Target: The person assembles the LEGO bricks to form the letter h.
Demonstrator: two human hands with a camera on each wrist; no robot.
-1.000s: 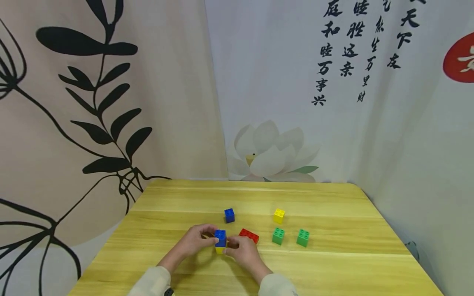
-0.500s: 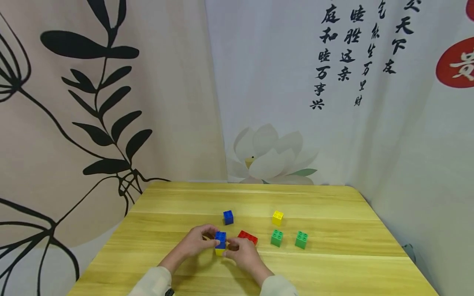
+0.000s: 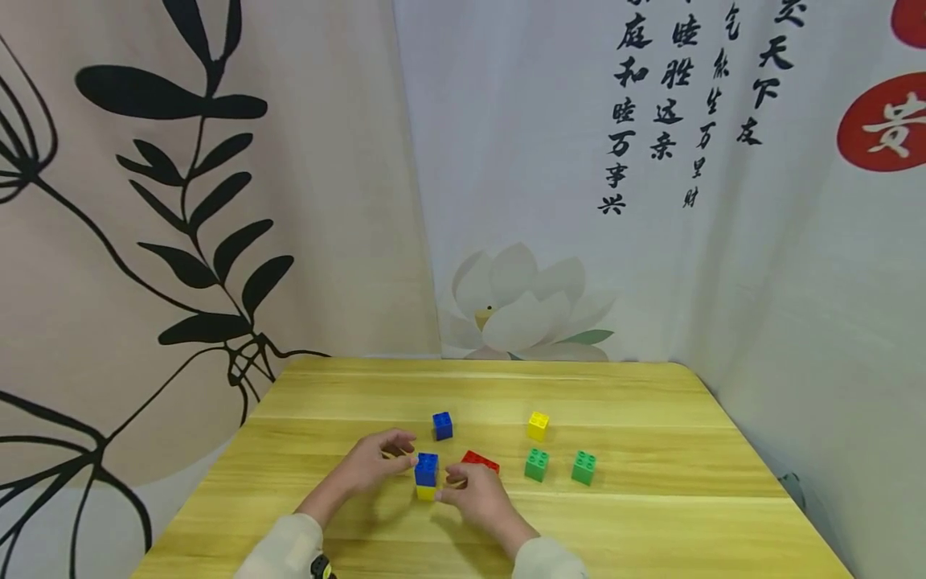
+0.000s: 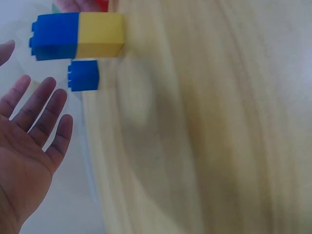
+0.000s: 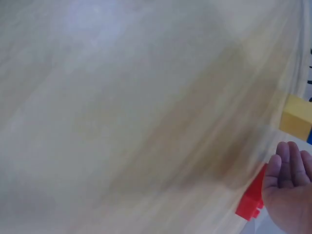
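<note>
A blue building brick (image 3: 427, 470) sits on top of a yellow brick (image 3: 426, 493), forming an upright stack on the table. To its left is my left hand (image 3: 372, 460), fingers spread and holding nothing; the left wrist view shows a gap between this hand (image 4: 31, 151) and the stack. On the stack's other side, my right hand (image 3: 481, 498) has its thumb tip beside the yellow brick; whether it touches is unclear. Its fingers look loosely extended in the right wrist view. Behind that hand lies a red brick (image 3: 481, 460), partly covered by it.
Another blue brick (image 3: 443, 426) stands behind the stack. Farther right are a yellow brick (image 3: 538, 425) and two green bricks, one nearer (image 3: 536, 465) and another (image 3: 583, 467) beyond it. The wooden table (image 3: 651, 547) meets printed curtains at its far edge.
My left hand has let go of the blue brick on the stack and drawn back to the left. The right hand has stayed beside the stack. The head view has shifted slightly.
</note>
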